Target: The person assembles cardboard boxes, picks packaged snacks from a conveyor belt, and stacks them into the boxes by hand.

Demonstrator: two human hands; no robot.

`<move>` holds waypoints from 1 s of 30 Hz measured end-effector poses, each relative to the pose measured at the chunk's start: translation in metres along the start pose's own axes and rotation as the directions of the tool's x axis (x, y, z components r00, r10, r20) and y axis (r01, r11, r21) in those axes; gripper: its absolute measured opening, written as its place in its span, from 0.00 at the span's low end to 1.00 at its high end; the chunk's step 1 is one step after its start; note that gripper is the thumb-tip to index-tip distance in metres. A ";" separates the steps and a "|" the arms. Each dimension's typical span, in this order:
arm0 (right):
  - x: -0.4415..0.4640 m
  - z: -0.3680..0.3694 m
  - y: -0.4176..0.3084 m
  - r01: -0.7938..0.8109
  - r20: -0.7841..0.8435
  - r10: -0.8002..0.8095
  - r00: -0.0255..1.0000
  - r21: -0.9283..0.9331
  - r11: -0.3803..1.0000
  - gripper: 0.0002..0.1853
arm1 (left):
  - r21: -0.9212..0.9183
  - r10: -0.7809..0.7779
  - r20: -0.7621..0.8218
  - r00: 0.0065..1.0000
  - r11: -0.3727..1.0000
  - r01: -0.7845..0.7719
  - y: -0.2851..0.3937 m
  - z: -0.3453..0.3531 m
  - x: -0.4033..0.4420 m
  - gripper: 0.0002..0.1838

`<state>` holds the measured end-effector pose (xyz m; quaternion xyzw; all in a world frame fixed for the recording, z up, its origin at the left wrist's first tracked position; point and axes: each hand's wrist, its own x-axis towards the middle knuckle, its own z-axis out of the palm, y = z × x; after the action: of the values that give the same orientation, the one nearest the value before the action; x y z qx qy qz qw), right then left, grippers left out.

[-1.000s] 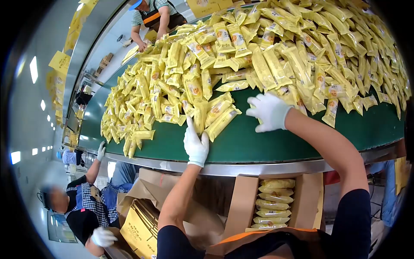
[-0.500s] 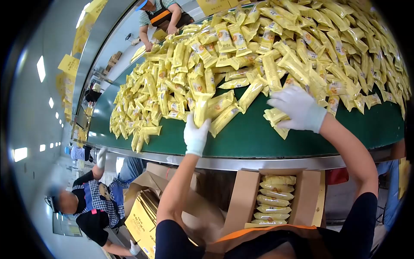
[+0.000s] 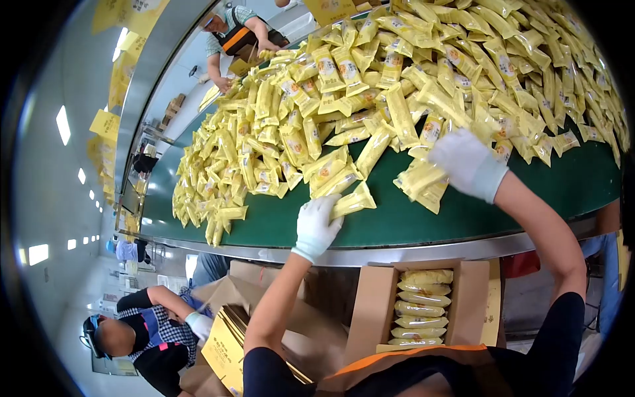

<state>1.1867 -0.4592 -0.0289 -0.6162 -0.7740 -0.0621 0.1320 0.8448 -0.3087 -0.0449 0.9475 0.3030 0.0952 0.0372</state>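
Yellow wrapped packets (image 3: 284,126) lie heaped on the green table (image 3: 284,221). Near the front edge my left hand (image 3: 317,227) grips the end of one yellow packet (image 3: 355,202), which points up to the right. My right hand (image 3: 465,162) is at the near side of the heap, its fingers curled over a packet (image 3: 421,178); its fingertips are partly hidden. Below the table edge stands an open cardboard box (image 3: 374,306) with a row of several yellow packets (image 3: 421,309) inside.
A metal rim (image 3: 410,254) borders the table. At lower left are brown paper (image 3: 307,324) and flat yellow cartons (image 3: 225,351), with a co-worker (image 3: 155,337) beside them. Another person (image 3: 241,40) works across the table at the top, near a yellow box (image 3: 329,9).
My left hand has lowered and moved right, tilting its packet sideways. My right hand has shifted from bare table to packets near the heap. The co-worker's hand has moved to the cartons.
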 end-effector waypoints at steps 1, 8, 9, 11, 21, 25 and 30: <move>0.006 0.001 -0.011 0.058 -0.031 -0.058 0.998 0.011 0.998 0.14 | 0.005 -0.031 -0.072 0.997 1.000 0.031 0.002 -0.003 0.002 0.26; 0.034 0.034 -0.033 -0.028 0.177 -0.009 0.984 0.207 0.978 0.21 | 0.095 -0.253 -0.005 0.968 0.963 0.252 -0.009 0.029 0.040 0.29; 0.030 0.038 -0.035 -0.027 0.128 -0.002 0.992 0.225 0.974 0.21 | 0.123 -0.242 0.020 0.970 0.963 0.238 -0.010 0.030 0.043 0.29; 0.018 0.050 -0.046 -0.011 0.026 0.004 1.000 0.268 0.963 0.23 | 0.081 -0.269 0.051 0.962 0.961 0.265 -0.009 0.026 0.039 0.29; -0.012 0.010 -0.010 -0.017 0.130 -0.024 0.991 0.305 0.952 0.23 | -0.048 -0.234 0.162 0.958 0.968 0.245 -0.016 0.006 0.005 0.28; -0.014 0.008 -0.008 -0.057 0.289 0.014 0.957 0.142 0.988 0.26 | 0.044 -0.323 0.245 0.914 0.946 0.322 -0.010 -0.001 0.017 0.28; -0.039 0.008 -0.034 -0.284 0.322 0.206 0.924 0.216 0.934 0.26 | 0.118 -0.271 0.196 0.942 0.961 0.252 -0.007 -0.006 0.003 0.28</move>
<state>1.1608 -0.5016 -0.0453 -0.6885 -0.7025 0.1487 0.1016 0.8417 -0.3015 -0.0397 0.9042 0.4246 -0.0254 0.0381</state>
